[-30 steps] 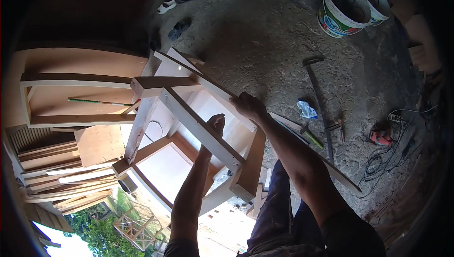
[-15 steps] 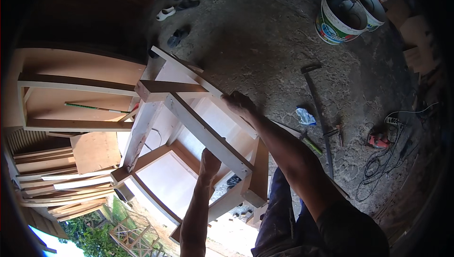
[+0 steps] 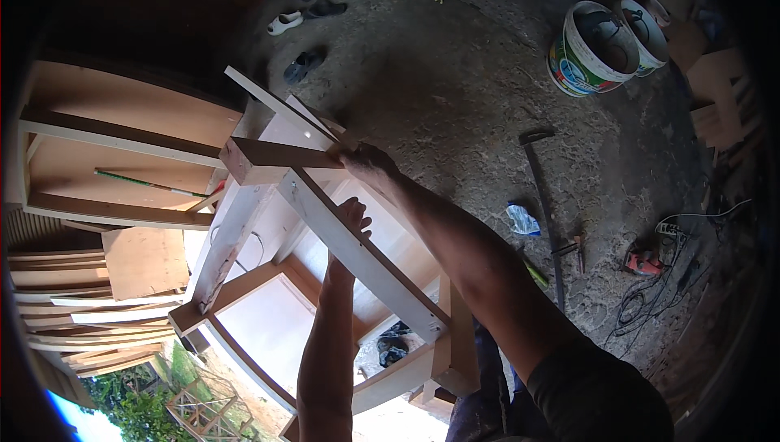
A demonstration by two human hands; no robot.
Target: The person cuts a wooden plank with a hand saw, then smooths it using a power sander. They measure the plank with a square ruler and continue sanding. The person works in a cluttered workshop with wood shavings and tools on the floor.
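A pale wooden frame (image 3: 366,279), built of thick legs and thinner rails with light panels inside, stands tilted in front of me. My right hand (image 3: 370,166) is closed around a thin wooden strip (image 3: 276,105) along the frame's far side; the strip's free end sticks out to the upper left. My left hand (image 3: 353,216) reaches up from inside the frame, behind the slanting front rail (image 3: 357,251). Its fingers show past that rail's edge, bent slightly and apart. The rail hides part of the palm.
Left stand another wooden frame (image 3: 122,141) and stacked boards (image 3: 73,312). On the rough concrete lie a long dark bar (image 3: 543,190), a hammer (image 3: 578,253), a red power tool (image 3: 643,262) and tangled cords (image 3: 638,308). Buckets (image 3: 593,48) stand far right; shoes (image 3: 284,23) lie at the back.
My right hand and the thin strip have shifted to the upper left. My left hand has moved up along the front rail, its fingers now showing past it. The view has shifted slightly.
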